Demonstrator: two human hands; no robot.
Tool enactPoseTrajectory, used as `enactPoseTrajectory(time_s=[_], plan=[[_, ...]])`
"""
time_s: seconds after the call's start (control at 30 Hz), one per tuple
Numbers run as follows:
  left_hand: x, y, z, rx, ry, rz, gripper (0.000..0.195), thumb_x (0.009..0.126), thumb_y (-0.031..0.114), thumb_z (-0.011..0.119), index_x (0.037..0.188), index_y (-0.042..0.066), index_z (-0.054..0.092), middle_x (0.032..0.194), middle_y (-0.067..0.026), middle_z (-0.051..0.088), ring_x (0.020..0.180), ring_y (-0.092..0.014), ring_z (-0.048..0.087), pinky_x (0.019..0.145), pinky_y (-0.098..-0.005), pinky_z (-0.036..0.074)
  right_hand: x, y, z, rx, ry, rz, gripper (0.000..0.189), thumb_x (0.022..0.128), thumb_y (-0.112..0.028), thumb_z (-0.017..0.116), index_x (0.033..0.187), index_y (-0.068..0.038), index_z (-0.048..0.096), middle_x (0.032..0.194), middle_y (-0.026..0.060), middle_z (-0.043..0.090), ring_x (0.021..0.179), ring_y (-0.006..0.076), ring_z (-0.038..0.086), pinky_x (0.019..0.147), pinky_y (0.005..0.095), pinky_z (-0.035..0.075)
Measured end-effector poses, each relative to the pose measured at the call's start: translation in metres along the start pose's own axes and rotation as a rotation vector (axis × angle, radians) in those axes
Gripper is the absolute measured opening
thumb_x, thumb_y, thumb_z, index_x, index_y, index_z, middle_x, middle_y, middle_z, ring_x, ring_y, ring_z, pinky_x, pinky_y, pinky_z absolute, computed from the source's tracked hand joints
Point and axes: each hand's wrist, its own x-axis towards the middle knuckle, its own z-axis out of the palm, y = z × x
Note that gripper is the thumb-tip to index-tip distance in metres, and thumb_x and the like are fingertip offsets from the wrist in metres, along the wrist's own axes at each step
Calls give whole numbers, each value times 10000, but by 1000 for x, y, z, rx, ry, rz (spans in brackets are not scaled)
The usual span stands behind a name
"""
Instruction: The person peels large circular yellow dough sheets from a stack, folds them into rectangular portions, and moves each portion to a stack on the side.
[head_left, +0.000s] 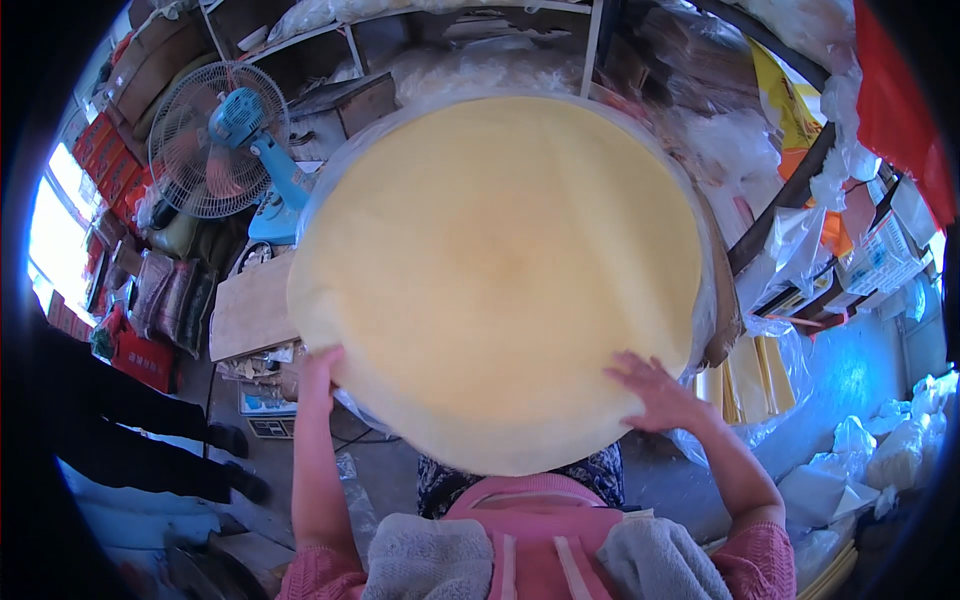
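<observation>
A large, thin, round pale yellow sheet (495, 262) lies before me, darker near its centre, its near edge hanging over my lap. Clear plastic film (705, 300) shows around its rim. At the sheet's near left edge is my left hand (324, 371), thumb on top, the other fingers hidden at or below the edge. My right hand (651, 390) rests at the near right edge, fingers spread over the surface.
On the left stand a blue electric fan (240, 120) and a wooden board (253, 307). A person's dark-clad legs (142, 420) are at far left. Folded yellow sheets in plastic (757, 379) lie on the right. Shelves (465, 37) with plastic bags line the back.
</observation>
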Motion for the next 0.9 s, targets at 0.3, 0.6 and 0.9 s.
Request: enactPoseTrajectory(time_s=[0.3, 0.6, 0.9], plan=[[-4, 229, 99, -112, -217, 639, 346, 797, 240, 617, 1022, -21, 579, 929, -90, 628, 819, -180, 625, 742, -317, 507, -21, -5, 56, 231, 415, 140, 607, 728, 7, 531, 1307, -158, 457, 1329, 101, 456, 1276, 296, 373, 1048, 510, 270], [48, 28, -73, 115, -49, 127, 417, 766, 221, 609, 1092, -35, 563, 988, -112, 630, 871, -208, 622, 754, -325, 497, -18, 3, 35, -168, 678, -28, 312, 722, -14, 571, 1009, -120, 631, 1083, 42, 612, 1100, 242, 548, 1010, 497, 316], [25, 0, -70, 152, 8, -66, 376, 760, 199, 607, 1048, -41, 571, 952, -126, 639, 824, -228, 633, 728, -346, 508, -29, 29, 38, -58, 507, -65, 262, 724, 25, 544, 923, -109, 649, 984, 51, 646, 1019, 254, 591, 1001, 503, 330]])
